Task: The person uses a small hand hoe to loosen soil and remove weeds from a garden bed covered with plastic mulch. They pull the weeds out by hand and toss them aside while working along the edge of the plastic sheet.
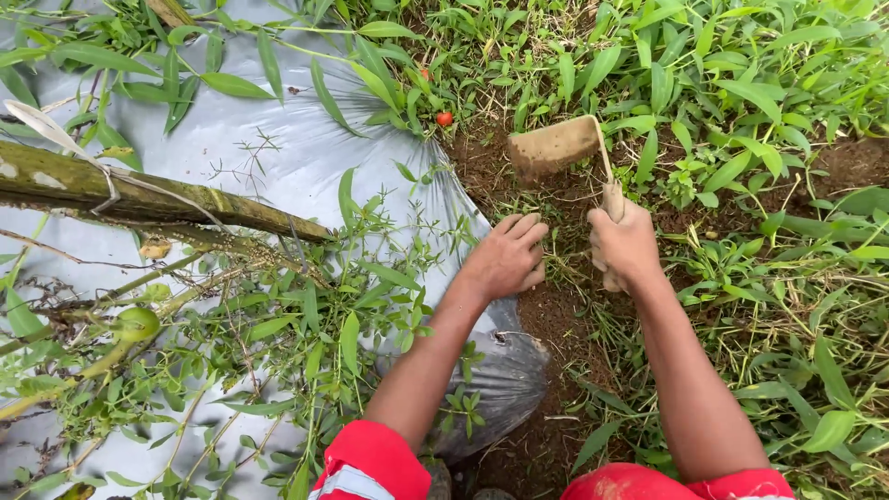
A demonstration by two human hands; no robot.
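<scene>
head view: your right hand [628,245] is wrapped tight around the hoe [565,148] handle, its muddy blade resting on bare soil [546,315] just past your knuckles. your left hand [507,257] lies beside it, fingers curled together pinching grass [565,268] at the edge of the grey plastic sheet [278,157]. a red berry [444,118] sits near the blade, and a bamboo pole [139,199] lies across the sheet. you seem mid-weeding: one tuft gathered, blade set. the next move likely calls for a short, shallow pull clear of your left fingers and the sheet.
</scene>
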